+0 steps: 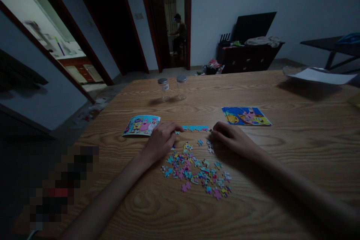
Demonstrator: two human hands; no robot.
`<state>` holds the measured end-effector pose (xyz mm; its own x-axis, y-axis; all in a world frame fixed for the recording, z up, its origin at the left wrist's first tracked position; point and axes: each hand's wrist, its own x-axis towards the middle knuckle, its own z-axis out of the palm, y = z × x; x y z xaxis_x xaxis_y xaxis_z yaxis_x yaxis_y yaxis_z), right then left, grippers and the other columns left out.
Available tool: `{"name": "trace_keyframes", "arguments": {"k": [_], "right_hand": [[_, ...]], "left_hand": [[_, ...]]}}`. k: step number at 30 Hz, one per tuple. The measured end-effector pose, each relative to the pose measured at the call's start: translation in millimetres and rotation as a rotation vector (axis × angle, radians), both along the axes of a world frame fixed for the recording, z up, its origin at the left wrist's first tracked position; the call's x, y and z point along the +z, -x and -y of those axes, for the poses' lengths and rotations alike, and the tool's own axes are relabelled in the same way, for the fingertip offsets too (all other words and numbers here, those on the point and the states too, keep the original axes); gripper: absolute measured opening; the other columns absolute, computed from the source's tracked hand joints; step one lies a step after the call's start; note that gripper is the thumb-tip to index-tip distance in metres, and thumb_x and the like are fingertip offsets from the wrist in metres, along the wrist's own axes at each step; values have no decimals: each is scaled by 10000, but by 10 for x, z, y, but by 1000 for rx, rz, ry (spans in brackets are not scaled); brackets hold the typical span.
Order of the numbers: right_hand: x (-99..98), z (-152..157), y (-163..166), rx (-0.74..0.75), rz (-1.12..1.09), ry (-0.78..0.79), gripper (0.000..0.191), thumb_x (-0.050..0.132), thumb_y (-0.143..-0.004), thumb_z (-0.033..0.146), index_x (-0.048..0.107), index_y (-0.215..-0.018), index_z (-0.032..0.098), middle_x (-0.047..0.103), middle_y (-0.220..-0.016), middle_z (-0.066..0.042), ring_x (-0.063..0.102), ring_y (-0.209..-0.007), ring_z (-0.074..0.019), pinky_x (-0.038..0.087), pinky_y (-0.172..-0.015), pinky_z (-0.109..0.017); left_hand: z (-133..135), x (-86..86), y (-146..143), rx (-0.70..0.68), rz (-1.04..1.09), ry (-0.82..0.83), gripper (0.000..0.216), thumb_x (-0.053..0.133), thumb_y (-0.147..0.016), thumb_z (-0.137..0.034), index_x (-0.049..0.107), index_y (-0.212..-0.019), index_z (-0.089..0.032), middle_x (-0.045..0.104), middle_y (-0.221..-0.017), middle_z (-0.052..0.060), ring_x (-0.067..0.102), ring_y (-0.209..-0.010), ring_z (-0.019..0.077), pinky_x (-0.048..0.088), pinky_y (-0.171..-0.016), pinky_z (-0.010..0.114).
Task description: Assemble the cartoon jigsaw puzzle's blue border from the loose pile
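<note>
A strip of joined light-blue puzzle pieces [195,128] lies across the wooden table [135,195]. My left hand [162,137] rests at the strip's left end, index finger stretched out over it and the other fingers partly hidden. Near the right end, my right hand [230,136] is closed in a pinch. A small dark puzzle piece edge shows at its fingertips, the rest being hidden. Below and between the hands spreads a pile of loose puzzle pieces [194,170]. A yellow piece with eyes [188,146] and a blue piece [200,142] lie closer to the strip.
A curled cartoon picture card [140,125] lies beside my left hand; another cartoon card [247,116] lies beyond my right. Two clear jars with grey lids [163,89] stand farther back. White paper [320,76] lies at the far right. A person [179,33] sits beyond the doorway.
</note>
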<state>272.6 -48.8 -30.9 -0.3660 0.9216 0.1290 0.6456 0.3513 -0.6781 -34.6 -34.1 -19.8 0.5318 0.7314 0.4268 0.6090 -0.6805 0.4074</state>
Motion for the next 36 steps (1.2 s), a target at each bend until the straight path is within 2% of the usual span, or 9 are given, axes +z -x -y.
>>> {"name": "trace_keyframes", "arguments": {"k": [4, 8, 12, 17, 22, 28, 32, 36], "right_hand": [[-70, -35, 61, 24, 69, -110, 302, 465, -1036, 398, 629, -890, 190, 699, -834, -80, 625, -772, -220, 434, -712, -337], [-119, -78, 99, 4, 132, -149, 267, 480, -1012, 323, 636, -850, 181, 704, -786, -81, 623, -716, -204, 419, -683, -323], [-143, -113, 110, -22, 149, -164, 255, 499, -987, 313, 654, -841, 173, 710, -770, -85, 635, -704, -207, 406, -667, -317], [-136, -115, 88, -14, 158, -136, 283, 480, -1007, 329, 650, -845, 171, 708, -754, -75, 609, -642, -188, 386, -631, -305], [-162, -95, 48, 40, 205, -212, 260, 460, -1034, 314, 619, -878, 180, 710, -814, -81, 623, -734, -203, 398, -730, -334], [-204, -63, 91, 5, 305, -295, 173, 501, -1003, 260, 570, -858, 195, 688, -784, -64, 600, -709, -202, 368, -760, -367], [-169, -30, 50, 47, 236, -322, 137, 511, -999, 232, 551, -871, 206, 669, -802, -65, 574, -720, -204, 382, -740, -362], [-119, -15, -32, 158, 130, -339, 86, 529, -1006, 220, 608, -976, 202, 659, -934, -101, 574, -847, -231, 432, -751, -352]], "left_hand": [[-124, 26, -251, -131, -141, 25, 319, 481, -1009, -134, 638, -1275, -212, 714, -1288, 75, 638, -1218, 251, 474, -1078, 459], [-156, -84, -449, -187, -152, 57, 332, 462, -1071, -232, 603, -1371, -230, 654, -1433, 74, 577, -1352, 230, 438, -1168, 444], [-120, -144, -497, -179, -211, 67, 360, 428, -1096, -273, 586, -1414, -218, 624, -1480, 80, 534, -1412, 222, 398, -1213, 431], [-99, -96, -395, -168, -254, 122, 376, 406, -1107, -294, 587, -1425, -205, 614, -1497, 72, 507, -1446, 207, 381, -1231, 414], [-70, -126, -330, -154, -300, 146, 416, 383, -1109, -281, 537, -1489, -215, 539, -1573, 57, 451, -1494, 205, 345, -1261, 425], [-81, -190, -312, -160, -307, 143, 451, 342, -1119, -310, 490, -1537, -224, 487, -1612, 62, 398, -1531, 218, 322, -1277, 445], [-89, -177, -288, -156, -305, 161, 461, 317, -1126, -322, 488, -1539, -213, 491, -1608, 59, 390, -1536, 206, 314, -1281, 439], [-83, -175, -275, -160, -288, 168, 460, 304, -1128, -331, 492, -1534, -222, 488, -1612, 51, 376, -1543, 196, 298, -1286, 434]]}}
